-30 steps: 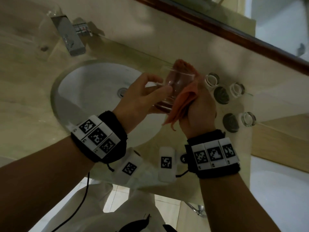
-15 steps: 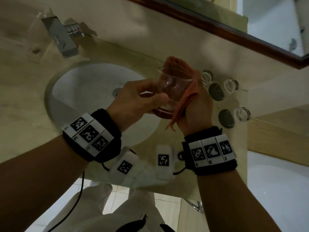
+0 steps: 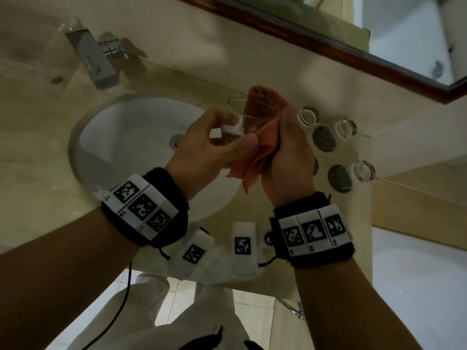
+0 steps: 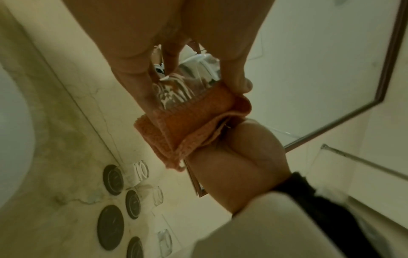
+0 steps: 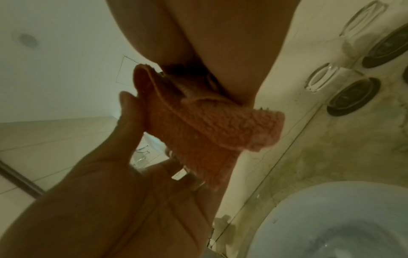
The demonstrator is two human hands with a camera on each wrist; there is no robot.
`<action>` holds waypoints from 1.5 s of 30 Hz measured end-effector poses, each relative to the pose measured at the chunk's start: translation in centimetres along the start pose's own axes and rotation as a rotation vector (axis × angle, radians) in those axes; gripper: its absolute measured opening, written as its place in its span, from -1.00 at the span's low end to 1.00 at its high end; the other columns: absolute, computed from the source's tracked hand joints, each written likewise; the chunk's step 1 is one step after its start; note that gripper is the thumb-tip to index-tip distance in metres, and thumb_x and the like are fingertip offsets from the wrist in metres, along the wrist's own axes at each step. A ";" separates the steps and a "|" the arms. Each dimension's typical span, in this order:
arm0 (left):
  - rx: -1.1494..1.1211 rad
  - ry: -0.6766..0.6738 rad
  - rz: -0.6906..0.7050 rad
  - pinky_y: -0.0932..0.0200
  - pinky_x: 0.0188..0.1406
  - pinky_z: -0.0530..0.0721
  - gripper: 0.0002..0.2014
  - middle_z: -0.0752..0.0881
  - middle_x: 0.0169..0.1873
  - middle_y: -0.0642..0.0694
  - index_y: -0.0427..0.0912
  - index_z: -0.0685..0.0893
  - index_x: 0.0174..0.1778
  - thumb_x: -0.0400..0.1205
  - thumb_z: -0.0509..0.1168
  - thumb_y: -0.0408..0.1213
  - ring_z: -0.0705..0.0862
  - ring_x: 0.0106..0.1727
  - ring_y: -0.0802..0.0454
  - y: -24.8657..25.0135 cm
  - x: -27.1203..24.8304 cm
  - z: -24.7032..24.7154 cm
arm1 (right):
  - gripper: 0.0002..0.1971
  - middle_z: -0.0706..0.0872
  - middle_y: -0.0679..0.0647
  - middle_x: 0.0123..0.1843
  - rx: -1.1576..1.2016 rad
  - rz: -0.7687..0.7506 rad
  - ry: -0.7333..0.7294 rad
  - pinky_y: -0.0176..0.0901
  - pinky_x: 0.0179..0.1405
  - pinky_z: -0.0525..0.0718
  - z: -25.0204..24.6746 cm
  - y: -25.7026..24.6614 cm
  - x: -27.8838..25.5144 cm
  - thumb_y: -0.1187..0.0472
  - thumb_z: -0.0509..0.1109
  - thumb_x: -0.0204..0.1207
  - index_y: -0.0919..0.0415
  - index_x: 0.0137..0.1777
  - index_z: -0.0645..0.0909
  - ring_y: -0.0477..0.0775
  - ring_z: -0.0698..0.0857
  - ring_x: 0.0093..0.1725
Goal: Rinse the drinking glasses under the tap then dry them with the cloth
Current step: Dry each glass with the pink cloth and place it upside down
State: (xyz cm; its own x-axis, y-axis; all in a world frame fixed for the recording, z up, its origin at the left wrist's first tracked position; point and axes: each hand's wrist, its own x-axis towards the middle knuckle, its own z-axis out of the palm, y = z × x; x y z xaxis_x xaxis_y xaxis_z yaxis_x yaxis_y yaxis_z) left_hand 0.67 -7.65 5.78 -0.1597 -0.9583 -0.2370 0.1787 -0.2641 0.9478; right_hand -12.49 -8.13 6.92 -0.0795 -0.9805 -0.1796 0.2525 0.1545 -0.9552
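My left hand (image 3: 222, 145) grips a clear drinking glass (image 3: 242, 122) above the right edge of the basin, thumb on the near side and fingers on the far side. An orange cloth (image 3: 255, 157) is wrapped around the glass's right side and reaches over its rim. My right hand (image 3: 285, 147) holds that cloth against the glass. In the left wrist view the glass (image 4: 187, 87) shows between my fingers, with the cloth (image 4: 194, 129) below it. The right wrist view shows the folded cloth (image 5: 220, 125) between both hands.
A white round sink (image 3: 121, 137) lies under the left hand, with a chrome tap (image 3: 93, 61) at its back left. Three glasses (image 3: 307, 116) and dark round coasters (image 3: 324, 138) stand on the marble counter to the right. A framed mirror (image 3: 379, 41) runs behind.
Both hands have stayed together over the sink's right edge. The glass has turned in my left hand while the cloth stays against it.
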 end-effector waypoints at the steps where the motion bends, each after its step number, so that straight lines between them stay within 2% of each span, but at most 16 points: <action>1: -0.026 -0.014 0.001 -0.02 -0.16 0.81 -0.55 0.71 0.05 -0.27 -0.27 0.53 0.14 0.49 0.54 -0.13 0.83 -0.09 -0.11 0.0 0.0 0.0 | -0.46 0.64 0.40 0.45 0.017 0.012 0.007 0.49 0.48 0.52 -0.2 0.0 -0.1 -0.03 0.01 0.78 0.33 0.50 0.53 0.37 0.67 0.41; 4: -0.102 -0.090 -0.027 0.09 -0.26 0.76 -0.50 0.73 -0.03 -0.19 -0.40 0.55 0.25 0.53 0.43 -0.13 0.80 -0.19 -0.01 0.0 -0.3 0.0 | -0.44 0.68 0.47 0.37 0.074 0.072 0.015 0.42 0.41 0.62 -0.5 -0.4 -0.4 -0.01 -0.04 0.84 0.46 0.49 0.50 0.38 0.74 0.27; 7: -0.130 -0.179 -0.083 0.03 -0.13 0.77 -0.39 0.79 0.04 -0.21 -0.38 0.61 0.32 0.49 0.43 -0.01 0.81 -0.01 -0.12 -0.1 -0.7 0.1 | -0.44 0.66 0.48 0.39 0.098 0.076 0.004 0.30 0.34 0.69 -0.7 -0.9 -0.7 0.01 -0.05 0.85 0.49 0.48 0.50 0.44 0.69 0.35; 11: -0.146 -0.200 -0.131 0.02 -0.18 0.75 -0.56 0.83 -0.06 -0.20 -0.27 0.72 0.15 0.55 0.36 0.03 0.80 -0.13 -0.12 0.0 -0.7 -0.1 | -0.49 0.72 0.51 0.25 -0.023 -0.098 -0.030 0.44 0.34 0.65 -1.1 -1.4 -0.9 0.06 0.02 0.80 0.51 0.25 0.62 0.55 0.69 0.27; 15: -0.089 -0.143 -0.145 -0.01 -0.17 0.68 -0.50 0.77 -0.23 -0.22 -0.25 0.76 0.07 0.50 0.37 0.14 0.68 -0.25 -0.20 0.4 -0.6 -0.4 | -0.57 0.80 0.34 0.07 -0.350 -0.191 -0.108 -0.11 -0.08 0.79 -1.4 -2.3 -1.5 0.11 0.06 0.83 0.34 0.10 0.73 0.20 0.81 0.03; 20: 0.059 -0.058 -0.108 0.12 -0.37 0.62 -0.31 0.74 -0.31 -0.22 -0.42 0.74 0.06 0.46 0.46 0.25 0.68 -0.38 -0.06 0.2 -0.8 -0.4 | -0.35 0.76 0.26 -0.39 -0.689 -0.140 -0.239 0.35 -0.27 0.70 -2.0 -2.2 -0.9 -0.20 0.15 0.68 0.36 -0.31 0.70 0.28 0.70 -0.42; 23: 0.070 -0.030 -0.071 0.24 -0.53 0.59 -0.49 0.73 -0.44 -0.09 -0.40 0.70 0.00 0.43 0.54 0.01 0.67 -0.50 0.07 0.4 -1.3 0.0 | -0.47 0.80 0.11 -0.47 -0.581 -0.011 -0.347 0.06 -0.38 0.75 -2.3 -3.0 -0.9 -0.02 0.12 0.80 0.06 -0.29 0.81 0.11 0.74 -0.50; 25: 0.114 -0.008 -0.029 0.29 -0.52 0.61 -0.54 0.76 -0.40 -0.04 -0.34 0.72 0.03 0.37 0.55 -0.07 0.72 -0.47 0.10 0.6 -1.4 0.1 | -0.49 0.80 0.09 -0.48 -0.511 0.066 -0.356 -0.16 -0.43 0.72 -2.5 -3.4 -0.9 0.04 0.13 0.81 0.24 -0.18 0.82 0.04 0.75 -0.51; 26: 0.167 0.007 0.003 0.29 -0.45 0.66 -0.49 0.80 -0.31 -0.04 -0.27 0.73 0.06 0.30 0.59 -0.04 0.77 -0.39 0.10 0.6 -1.4 0.1 | -0.50 0.82 0.16 -0.44 -0.475 0.101 -0.366 -0.11 -0.39 0.76 -2.6 -3.4 -0.8 0.02 0.17 0.79 0.32 -0.14 0.82 0.11 0.78 -0.47; 28: 0.371 0.029 0.095 0.29 -0.21 0.72 -0.30 0.80 -0.09 0.01 -0.08 0.71 0.14 0.12 0.69 0.11 0.80 -0.16 0.15 0.2 -1.1 -0.3 | -0.51 0.83 0.42 -0.25 -0.401 0.177 -0.380 0.38 -0.13 0.80 -2.7 -3.3 -0.8 -0.04 0.26 0.66 0.41 -0.03 0.82 0.44 0.82 -0.29; 30: 0.613 0.054 0.201 0.44 -0.06 0.66 -0.21 0.75 0.03 0.12 0.05 0.65 0.20 0.07 0.70 0.19 0.74 0.00 0.24 -0.2 -0.7 -0.8 | -0.50 0.78 0.59 -0.09 -0.371 0.223 -0.352 0.74 -0.03 0.63 -2.6 -3.4 -0.7 -0.03 0.32 0.61 0.48 0.04 0.79 0.69 0.76 -0.16; 32: 0.691 0.048 0.306 0.47 0.02 0.63 -0.22 0.70 0.09 0.15 0.07 0.61 0.23 0.10 0.71 0.13 0.69 0.07 0.22 -0.3 -0.5 -0.9 | -0.56 0.77 0.61 -0.05 -0.351 0.247 -0.278 0.75 -0.06 0.63 -2.5 -3.4 -0.6 0.05 0.33 0.69 0.51 0.00 0.77 0.73 0.71 -0.11; 34: 0.654 0.002 0.341 0.34 0.10 0.69 -0.17 0.67 0.17 0.11 0.05 0.59 0.30 0.12 0.71 0.12 0.68 0.15 0.18 -0.5 0.0 -1.0 | -0.62 0.79 0.53 -0.13 -0.330 0.249 -0.215 0.53 -0.07 0.69 -2.6 -3.2 -0.3 0.13 0.28 0.72 0.44 -0.09 0.77 0.64 0.72 -0.15; 37: 0.446 -0.003 0.200 0.38 0.01 0.71 -0.26 0.64 0.21 0.06 -0.01 0.52 0.36 0.30 0.60 0.10 0.71 0.15 0.17 -0.4 0.9 -1.0 | -0.57 0.77 0.47 -0.32 -0.343 0.162 -0.163 0.39 -0.24 0.75 -2.7 -2.6 0.2 0.09 0.26 0.74 0.42 -0.12 0.79 0.40 0.77 -0.41; 41: 0.053 0.004 -0.205 0.01 -0.21 0.82 -0.50 0.83 0.00 -0.05 -0.08 0.64 0.26 0.62 0.27 0.24 0.85 -0.07 -0.08 0.4 0.9 -0.8 | -0.51 0.84 0.42 -0.20 -0.313 0.091 -0.182 0.66 -0.17 0.71 -2.5 -2.4 0.5 -0.06 0.31 0.63 0.43 0.05 0.79 0.59 0.78 -0.30; 45: 0.108 0.024 -0.095 0.07 -0.34 0.77 -0.73 0.76 -0.20 -0.15 -0.20 0.65 0.12 0.69 0.34 -0.05 0.78 -0.34 -0.05 0.3 1.4 -1.3 | -0.56 0.80 0.54 -0.02 -0.286 0.146 -0.161 0.81 -0.07 0.60 -3.1 -2.1 1.0 0.09 0.24 0.74 0.51 0.13 0.75 0.75 0.72 -0.18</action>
State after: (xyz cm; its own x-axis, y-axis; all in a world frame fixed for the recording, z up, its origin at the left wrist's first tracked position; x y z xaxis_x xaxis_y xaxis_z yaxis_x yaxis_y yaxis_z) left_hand 1.73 -9.23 5.41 -0.1474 -0.9322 -0.3304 0.0578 -0.3416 0.9381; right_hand -16.05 -9.01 7.99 0.0965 -0.9487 -0.3011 -0.0315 0.2995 -0.9536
